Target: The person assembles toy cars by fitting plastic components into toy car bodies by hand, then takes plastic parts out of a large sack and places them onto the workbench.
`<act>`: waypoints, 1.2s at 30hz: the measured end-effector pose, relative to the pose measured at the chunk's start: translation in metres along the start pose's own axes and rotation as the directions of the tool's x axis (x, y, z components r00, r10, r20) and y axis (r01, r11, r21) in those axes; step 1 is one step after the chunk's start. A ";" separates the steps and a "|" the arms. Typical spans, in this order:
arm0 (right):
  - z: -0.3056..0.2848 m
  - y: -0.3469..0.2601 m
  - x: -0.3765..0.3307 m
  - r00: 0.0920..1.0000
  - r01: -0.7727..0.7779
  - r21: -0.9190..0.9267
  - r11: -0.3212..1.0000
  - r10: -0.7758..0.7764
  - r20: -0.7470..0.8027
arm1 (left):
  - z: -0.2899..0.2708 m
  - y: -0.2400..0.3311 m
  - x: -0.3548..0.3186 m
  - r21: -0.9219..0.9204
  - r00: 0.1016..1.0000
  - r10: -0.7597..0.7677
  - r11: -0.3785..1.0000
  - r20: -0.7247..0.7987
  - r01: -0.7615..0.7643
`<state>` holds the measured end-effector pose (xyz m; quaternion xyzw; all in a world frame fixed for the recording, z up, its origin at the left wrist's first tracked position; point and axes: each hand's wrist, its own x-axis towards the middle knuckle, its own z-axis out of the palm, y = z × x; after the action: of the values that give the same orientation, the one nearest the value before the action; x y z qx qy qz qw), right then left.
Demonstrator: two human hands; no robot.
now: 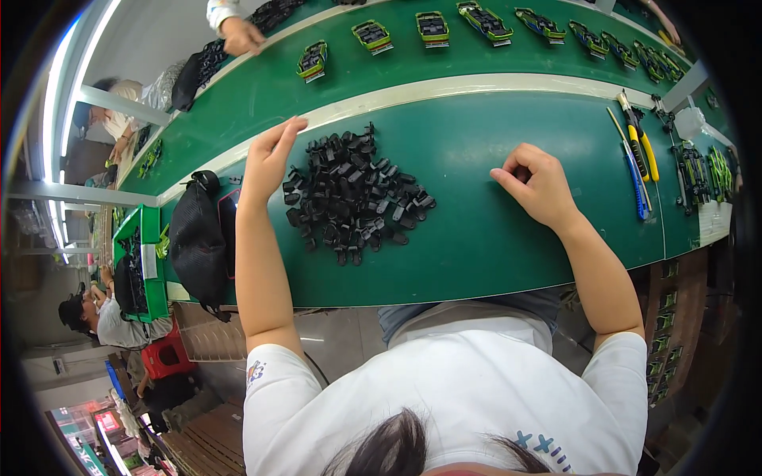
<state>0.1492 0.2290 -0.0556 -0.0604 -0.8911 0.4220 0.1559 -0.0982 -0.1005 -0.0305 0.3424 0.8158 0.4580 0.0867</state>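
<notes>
My left hand is raised at the left edge of a pile of small black plastic parts. Its fingers are stretched out toward the far side, and nothing shows in them. To the right of the pile, over the bare green tabletop, is my right hand. Its fingers are curled in toward the thumb, and a dark spot shows inside the curl. Whether that is a small part or only shadow is too unclear to make out.
A black mesh bag lies left of my left forearm, by a green crate. Yellow-handled pliers and a blue cutter lie at right. Green toy-car chassis line the far belt, where another person's hand reaches in.
</notes>
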 end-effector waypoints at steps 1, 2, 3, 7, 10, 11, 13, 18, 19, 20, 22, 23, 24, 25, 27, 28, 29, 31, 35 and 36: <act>0.002 -0.002 0.001 1.000 0.004 0.006 1.000 -0.004 -0.002 | -0.011 -0.019 -0.010 0.019 0.993 -0.029 0.999 -0.115 0.031; 0.002 -0.002 0.001 1.000 0.007 -0.010 1.000 -0.007 0.008 | -0.010 -0.027 -0.015 0.038 0.992 -0.034 0.999 -0.119 0.039; 0.002 -0.003 0.002 1.000 0.010 -0.026 1.000 -0.010 0.019 | -0.011 -0.036 -0.020 0.041 0.992 -0.030 0.999 -0.119 0.036; -0.001 -0.003 0.002 0.999 -0.016 -0.050 0.999 0.018 0.041 | 0.011 -0.017 -0.027 -0.052 0.993 -0.112 0.993 -0.028 0.111; -0.002 -0.002 0.002 0.999 -0.015 -0.044 0.999 0.017 0.040 | 0.020 0.000 -0.020 -0.054 0.991 -0.116 0.991 0.067 0.120; -0.003 -0.003 0.004 0.999 -0.018 -0.033 0.999 0.020 0.046 | 0.020 0.003 -0.021 -0.056 0.990 -0.122 0.991 0.071 0.126; -0.003 -0.006 0.004 0.998 -0.022 -0.020 1.000 0.023 0.052 | 0.016 0.015 -0.023 0.057 0.997 -0.060 0.996 -0.045 0.063; -0.003 -0.005 0.001 0.999 0.003 -0.090 0.996 0.002 0.050 | 0.071 0.091 -0.045 0.362 0.914 0.392 0.841 0.105 -0.403; -0.003 -0.005 0.002 0.999 0.009 -0.089 0.996 -0.004 0.051 | 0.087 0.102 -0.051 0.424 0.841 0.488 0.728 0.233 -0.540; -0.003 -0.004 0.001 0.999 0.003 -0.079 0.997 0.001 0.048 | 0.104 0.108 -0.060 0.440 0.813 0.482 0.683 0.328 -0.582; -0.003 -0.005 0.000 0.999 0.003 -0.072 0.997 0.000 0.042 | 0.124 0.109 -0.066 0.453 0.778 0.471 0.634 0.415 -0.626; -0.003 -0.006 0.000 0.999 -0.003 -0.055 0.998 0.005 0.047 | 0.130 0.105 -0.067 0.510 0.765 0.460 0.570 0.451 -0.644; -0.003 -0.007 0.000 0.999 -0.009 -0.038 0.999 0.011 0.052 | 0.135 0.100 -0.068 0.561 0.752 0.445 0.500 0.486 -0.660; -0.003 -0.006 -0.001 0.999 -0.013 -0.041 0.999 0.015 0.045 | 0.136 0.095 -0.066 0.556 0.746 0.451 0.497 0.490 -0.666; -0.003 -0.005 -0.002 0.999 0.016 -0.037 0.999 -0.014 0.047 | 0.134 0.085 -0.060 0.625 0.778 0.437 0.467 0.452 -0.625; -0.003 -0.004 -0.002 0.999 0.011 -0.038 0.999 -0.010 0.038 | 0.134 0.082 -0.058 0.640 0.789 0.431 0.467 0.437 -0.610; -0.003 -0.003 -0.002 0.999 0.030 -0.049 0.998 -0.028 0.045 | 0.132 0.079 -0.056 0.636 0.784 0.435 0.463 0.443 -0.617; -0.003 -0.002 -0.002 0.998 0.049 -0.058 0.997 -0.046 0.048 | 0.130 0.075 -0.053 0.659 0.805 0.425 0.470 0.415 -0.587; -0.004 -0.003 -0.002 0.998 0.044 -0.056 0.997 -0.041 0.049 | 0.126 0.073 -0.049 0.722 0.820 0.445 0.425 0.359 -0.547; -0.004 -0.004 -0.002 0.997 0.048 -0.052 0.997 -0.045 0.055 | 0.126 0.075 -0.049 0.716 0.811 0.477 0.429 0.338 -0.551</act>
<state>0.1529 0.2289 -0.0508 -0.0324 -0.9071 0.3956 0.1399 0.0322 -0.0189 -0.0496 0.5947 0.7820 0.0405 -0.1821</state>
